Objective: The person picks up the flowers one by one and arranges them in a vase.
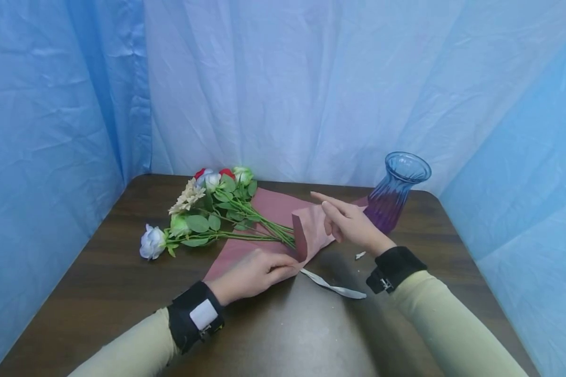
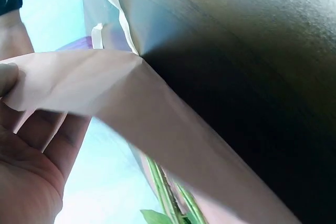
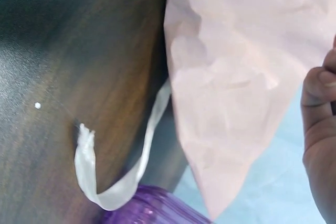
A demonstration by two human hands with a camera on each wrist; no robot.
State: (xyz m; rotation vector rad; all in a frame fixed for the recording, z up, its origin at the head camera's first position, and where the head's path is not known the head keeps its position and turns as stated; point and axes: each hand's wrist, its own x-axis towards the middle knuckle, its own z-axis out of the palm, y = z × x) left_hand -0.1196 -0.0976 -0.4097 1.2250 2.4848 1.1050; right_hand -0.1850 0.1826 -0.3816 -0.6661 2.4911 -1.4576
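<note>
My left hand (image 1: 257,275) pinches the near edge of a pink sheet of wrapping paper (image 1: 275,207); in the left wrist view its thumb (image 2: 8,78) lies on top and the fingers beneath. Above the sheet's raised, folded-over right part (image 1: 313,225) is my right hand (image 1: 351,222), its index finger stretched out and the other fingers loosely bent, holding nothing. Artificial flowers (image 1: 187,198) lie on the paper with heads to the left, and the fold hides their stem ends. From under the paper's near edge runs a white ribbon (image 1: 332,285), its frayed end (image 3: 86,135) showing in the right wrist view.
A blue-to-purple glass vase (image 1: 396,193) stands at the back right, close to the right hand and the paper. Small white scraps (image 1: 360,255) lie on the dark wooden table (image 1: 453,309). Blue curtains (image 1: 283,94) hang behind and at both sides.
</note>
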